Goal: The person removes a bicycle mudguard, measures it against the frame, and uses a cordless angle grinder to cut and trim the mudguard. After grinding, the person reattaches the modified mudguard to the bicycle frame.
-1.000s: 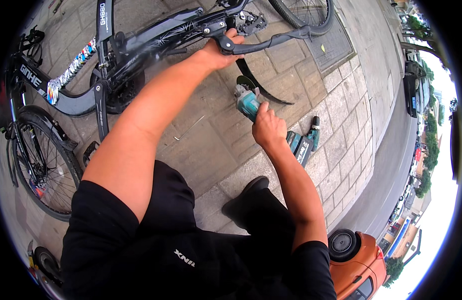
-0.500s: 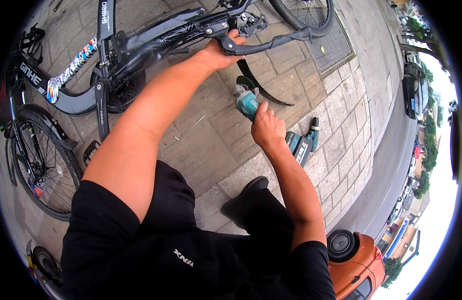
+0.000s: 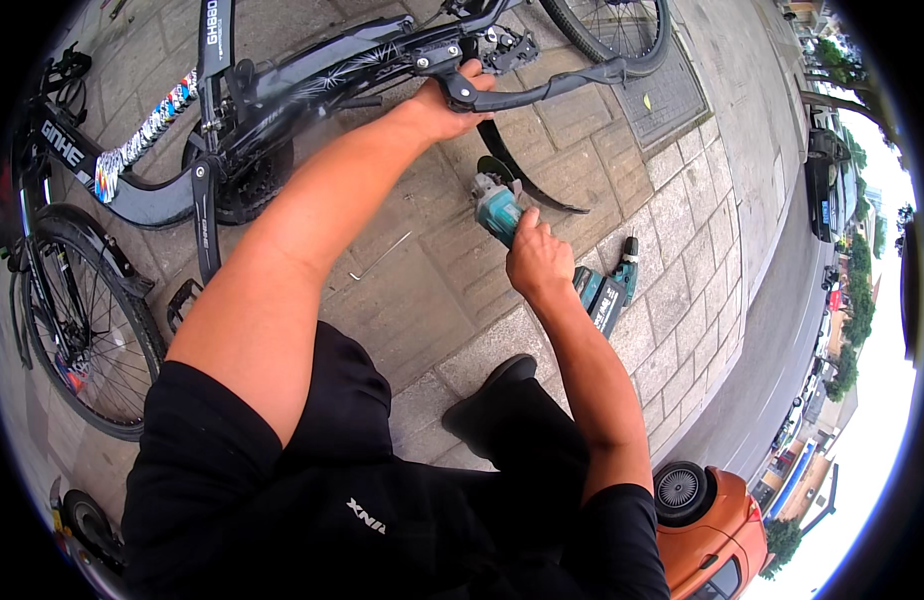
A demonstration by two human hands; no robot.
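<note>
A black bicycle frame lies across the top. My left hand is closed around a black part beside its bracket, partly hidden by it. A thin curved black strip, like a mudguard, hangs from just below that hand. My right hand grips a teal angle grinder, whose disc is beside the strip; whether they touch I cannot tell. Right of my right hand a teal cordless drill lies on the paving with a black battery tool body. An L-shaped hex key lies left of the grinder.
A bicycle wheel is at the left, another at the top. A metal cover is set in the paving. My dark shoe is below. An orange car and a road are at the right.
The grinder and my right hand have shifted very slightly to the right. My left hand stays where it was.
</note>
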